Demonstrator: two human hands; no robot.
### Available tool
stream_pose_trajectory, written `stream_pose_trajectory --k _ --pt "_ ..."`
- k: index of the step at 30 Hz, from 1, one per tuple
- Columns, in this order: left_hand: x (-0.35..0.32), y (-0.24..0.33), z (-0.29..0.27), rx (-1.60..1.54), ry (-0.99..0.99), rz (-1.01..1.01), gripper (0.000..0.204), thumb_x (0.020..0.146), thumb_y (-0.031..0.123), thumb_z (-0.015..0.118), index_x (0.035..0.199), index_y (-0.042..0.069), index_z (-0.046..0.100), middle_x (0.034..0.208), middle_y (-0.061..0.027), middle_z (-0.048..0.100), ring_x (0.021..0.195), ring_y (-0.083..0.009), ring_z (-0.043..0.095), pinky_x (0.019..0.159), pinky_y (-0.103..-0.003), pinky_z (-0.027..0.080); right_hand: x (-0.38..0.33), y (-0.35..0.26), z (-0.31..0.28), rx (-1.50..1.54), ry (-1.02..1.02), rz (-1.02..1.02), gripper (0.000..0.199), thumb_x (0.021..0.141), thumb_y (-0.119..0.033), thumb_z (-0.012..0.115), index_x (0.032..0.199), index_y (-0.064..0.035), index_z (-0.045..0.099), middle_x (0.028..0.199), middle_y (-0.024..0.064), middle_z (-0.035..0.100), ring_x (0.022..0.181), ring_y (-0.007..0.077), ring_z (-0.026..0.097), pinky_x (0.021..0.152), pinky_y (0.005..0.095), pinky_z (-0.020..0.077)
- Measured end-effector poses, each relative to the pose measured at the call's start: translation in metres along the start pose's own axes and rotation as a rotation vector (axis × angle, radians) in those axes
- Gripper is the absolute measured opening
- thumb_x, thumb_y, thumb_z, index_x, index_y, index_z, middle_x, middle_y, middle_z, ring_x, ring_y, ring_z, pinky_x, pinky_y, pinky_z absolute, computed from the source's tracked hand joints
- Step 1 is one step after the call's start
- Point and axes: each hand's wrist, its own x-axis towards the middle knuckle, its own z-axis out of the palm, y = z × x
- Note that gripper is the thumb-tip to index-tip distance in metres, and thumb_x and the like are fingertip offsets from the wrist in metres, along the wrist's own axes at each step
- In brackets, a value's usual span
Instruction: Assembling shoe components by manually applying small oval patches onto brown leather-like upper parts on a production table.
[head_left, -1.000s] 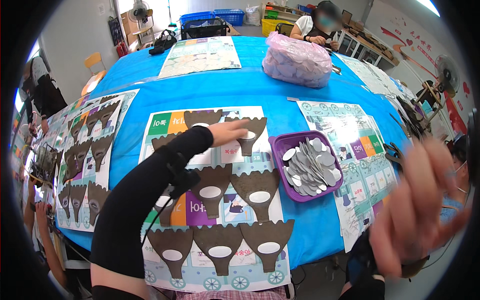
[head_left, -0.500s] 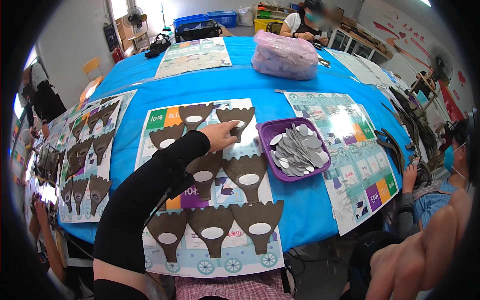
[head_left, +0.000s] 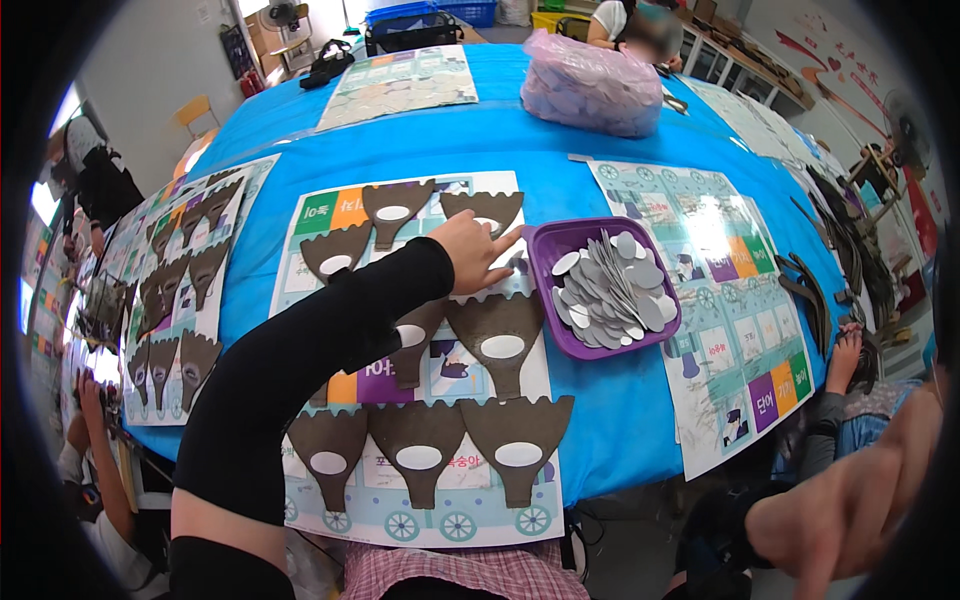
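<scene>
My left hand, in a black sleeve, hovers over the upper right of a printed sheet. Its fingers are spread, with nothing visible in them, and the index fingertip comes close to a purple basket. Grey-white oval discs are heaped in the basket. Partly behind my hand lies a dark brown fan-shaped piece with a scalloped edge. Several like it, such as the front one, lie in rows, each bearing a white oval. Large and near the camera at the lower right, my right hand has fingers extended and thumb apart.
A pink plastic bag of pale pieces sits farther back on the blue table cover. More brown pieces lie on a sheet at left. Printed sheets lie right of the basket. Other people sit around the table.
My left hand has left the white oval on the upper right brown piece and moved right, fingers spreading toward the basket. The thumb of my right hand now points downward. The view has shifted slightly.
</scene>
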Motion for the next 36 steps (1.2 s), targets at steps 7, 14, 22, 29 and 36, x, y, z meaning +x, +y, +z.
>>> stream_pose_trajectory --k 7,14,22,29,36 --pt "-0.099 -0.032 0.034 -0.484 0.382 -0.231 0.058 0.095 0.029 0.05 0.144 0.005 0.03 0.141 -0.0214 0.041 0.123 -0.0374 0.046 0.102 -0.043 0.038 -0.063 0.05 -0.038 -1.093 0.438 -0.313 0.025 0.082 -0.015 0.068 0.088 0.0004 0.049 0.084 0.0097 0.053 0.068 0.0169 0.049 0.058 0.0286 0.044" --pt "-0.306 0.055 0.019 -0.553 0.351 -0.701 0.043 0.089 0.026 0.058 0.125 0.003 0.054 0.125 -0.0187 0.054 0.111 -0.0357 0.055 0.093 -0.043 0.044 -0.149 0.119 -0.064 -1.703 0.217 1.101 0.028 0.087 -0.03 0.066 0.088 -0.0022 0.067 0.067 0.0133 0.065 0.059 0.028 0.065 0.054 0.0363 0.0485" --pt "-0.418 0.137 0.036 -0.724 0.332 -1.246 0.044 0.087 0.025 0.062 0.125 0.005 0.054 0.095 -0.0102 0.06 0.079 -0.0242 0.062 0.072 -0.035 0.05 -0.147 0.16 -0.028 -1.224 0.513 0.692 0.029 0.09 -0.009 0.062 0.116 0.0004 0.054 0.102 0.0086 0.06 0.081 0.0094 0.057 0.068 0.0241 0.0475" --pt "-0.439 0.102 0.083 -1.512 0.945 -1.345 0.05 0.095 0.023 0.054 0.134 -0.005 0.039 0.11 -0.015 0.059 0.096 -0.0222 0.063 0.083 -0.032 0.051 -0.153 0.198 -0.018 -0.816 0.691 0.563 0.035 0.09 -0.015 0.064 0.117 0.0038 0.056 0.097 0.0042 0.063 0.076 0.0102 0.055 0.065 0.0238 0.0434" --pt "-0.489 0.023 0.122 -1.991 1.638 -1.214 0.022 0.098 0.013 0.045 0.112 -0.004 0.047 0.113 -0.017 0.056 0.105 -0.0272 0.059 0.096 -0.042 0.051 -0.17 0.22 -0.036 -0.535 0.73 0.66 0.029 0.094 -0.016 0.059 0.117 0.0028 0.056 0.096 0.0093 0.067 0.08 0.0179 0.065 0.071 0.0302 0.0515"
